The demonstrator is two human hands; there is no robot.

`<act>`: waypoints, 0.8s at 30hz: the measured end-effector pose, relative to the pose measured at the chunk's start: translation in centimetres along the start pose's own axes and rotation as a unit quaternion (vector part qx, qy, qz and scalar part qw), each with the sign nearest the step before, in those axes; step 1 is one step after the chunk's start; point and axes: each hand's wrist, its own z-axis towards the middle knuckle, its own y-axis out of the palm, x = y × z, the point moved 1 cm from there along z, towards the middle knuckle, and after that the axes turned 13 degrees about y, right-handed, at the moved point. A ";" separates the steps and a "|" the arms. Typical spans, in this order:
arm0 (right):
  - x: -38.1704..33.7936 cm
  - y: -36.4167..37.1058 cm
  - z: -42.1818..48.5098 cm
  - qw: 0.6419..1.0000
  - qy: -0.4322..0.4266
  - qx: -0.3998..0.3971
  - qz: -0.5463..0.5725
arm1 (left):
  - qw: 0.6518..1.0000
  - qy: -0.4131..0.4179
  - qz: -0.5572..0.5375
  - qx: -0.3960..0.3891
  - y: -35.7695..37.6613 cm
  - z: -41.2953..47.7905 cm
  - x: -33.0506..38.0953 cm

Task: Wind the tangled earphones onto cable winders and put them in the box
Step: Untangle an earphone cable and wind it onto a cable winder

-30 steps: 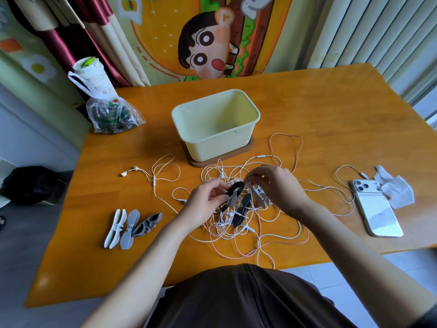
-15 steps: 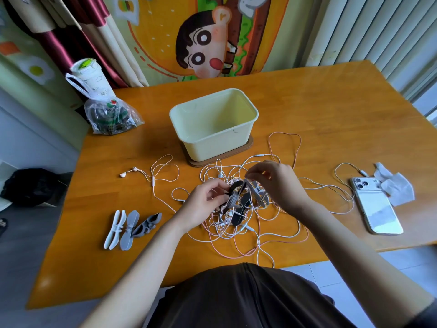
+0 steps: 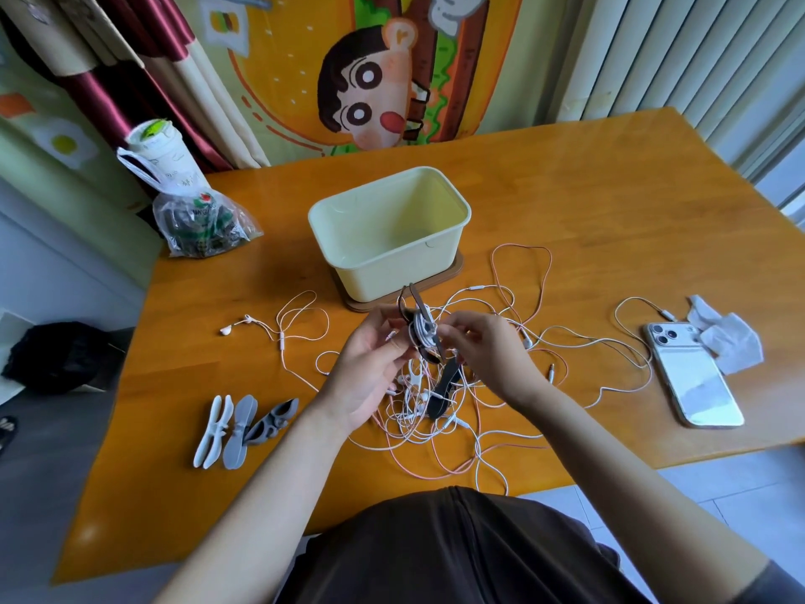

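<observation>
Nearby, phone, tissue and spare winders ring earphones.

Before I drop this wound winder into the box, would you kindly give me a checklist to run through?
1. Left hand grips the dark winder: ok.
2. Right hand pinches the earphone cable wound on it: ok.
3. That cable's loose end is free of the tangle: cannot tell.
4. Box is open and upright, beyond the hands: ok.
5. Spare winders lie ready, left of the tangle: ok.
</observation>
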 end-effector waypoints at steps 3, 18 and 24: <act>0.0 1.1 -0.6 1.000 0.015 0.007 -0.003 | 0.999 0.003 -0.029 0.044 0.2 0.4 0.0; -0.2 2.5 -2.5 0.993 -0.007 0.003 -0.122 | 0.938 0.063 0.319 0.116 -1.0 1.3 -1.4; -0.9 1.7 -2.3 0.979 -0.075 0.033 -0.187 | 0.860 0.141 0.491 0.003 -0.1 0.9 -1.0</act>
